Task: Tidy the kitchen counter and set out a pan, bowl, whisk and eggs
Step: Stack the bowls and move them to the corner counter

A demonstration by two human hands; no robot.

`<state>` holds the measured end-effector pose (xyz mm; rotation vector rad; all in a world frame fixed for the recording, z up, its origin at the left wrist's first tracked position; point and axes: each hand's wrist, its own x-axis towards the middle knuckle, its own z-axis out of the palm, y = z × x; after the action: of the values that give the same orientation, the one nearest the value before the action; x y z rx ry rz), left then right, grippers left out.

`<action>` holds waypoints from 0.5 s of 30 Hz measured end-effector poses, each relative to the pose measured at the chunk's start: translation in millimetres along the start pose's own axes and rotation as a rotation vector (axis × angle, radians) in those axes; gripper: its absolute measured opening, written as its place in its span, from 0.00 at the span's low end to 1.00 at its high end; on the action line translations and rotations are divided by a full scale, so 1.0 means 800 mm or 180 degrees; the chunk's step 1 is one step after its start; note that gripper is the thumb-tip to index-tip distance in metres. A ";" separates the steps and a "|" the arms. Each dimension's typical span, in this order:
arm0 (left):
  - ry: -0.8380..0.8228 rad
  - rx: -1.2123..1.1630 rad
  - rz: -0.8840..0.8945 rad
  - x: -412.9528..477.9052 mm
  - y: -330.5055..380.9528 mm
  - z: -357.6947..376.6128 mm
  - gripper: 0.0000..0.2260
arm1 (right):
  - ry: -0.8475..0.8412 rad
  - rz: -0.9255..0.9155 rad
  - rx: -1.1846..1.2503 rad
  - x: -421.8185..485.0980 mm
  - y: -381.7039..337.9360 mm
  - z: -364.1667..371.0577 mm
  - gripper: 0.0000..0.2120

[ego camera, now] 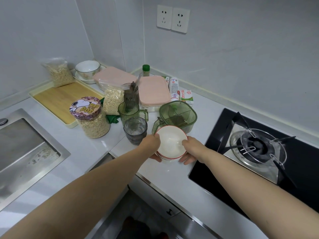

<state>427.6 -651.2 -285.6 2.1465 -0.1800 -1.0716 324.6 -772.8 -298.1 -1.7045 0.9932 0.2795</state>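
I have the stack of red-rimmed white bowls [170,144] near the counter's [172,175] front edge, between the grey glass [135,131] and the hob [224,169]; the green container [177,116] crowds it from behind; bare counter lies open toward me; my left hand [152,144] and right hand [189,150] clasp opposite rims, thumbs on top, fingers curled beneath; whether the stack rests or hangs, I cannot tell.
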 end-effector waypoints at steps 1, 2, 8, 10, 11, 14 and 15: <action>0.0009 -0.0051 -0.0153 -0.002 0.000 -0.001 0.22 | -0.0031 0.0057 0.0006 0.000 0.002 0.001 0.21; -0.0002 -0.0098 -0.0262 -0.002 -0.001 0.000 0.23 | -0.0056 0.0116 0.0011 0.000 0.004 0.003 0.21; -0.0144 0.0592 0.0018 0.000 -0.005 -0.009 0.18 | 0.0189 -0.0052 -0.0462 0.000 0.002 -0.007 0.19; 0.0077 0.1202 0.0290 -0.005 0.003 -0.017 0.14 | 0.0491 -0.0377 -0.0988 -0.002 -0.006 -0.015 0.17; 0.0219 0.1532 0.0488 -0.007 0.007 -0.021 0.13 | 0.0640 -0.0522 -0.1211 -0.003 -0.010 -0.019 0.17; 0.0633 0.2289 0.1033 -0.010 0.022 -0.032 0.11 | 0.1084 -0.0811 -0.1607 -0.008 -0.025 -0.027 0.18; 0.0733 0.2382 0.1151 -0.012 0.026 -0.036 0.11 | 0.1187 -0.0897 -0.1695 -0.010 -0.031 -0.027 0.19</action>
<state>446.5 -646.9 -254.4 2.7136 -0.9429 -0.5785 331.1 -786.6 -268.0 -2.4199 0.9790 0.0364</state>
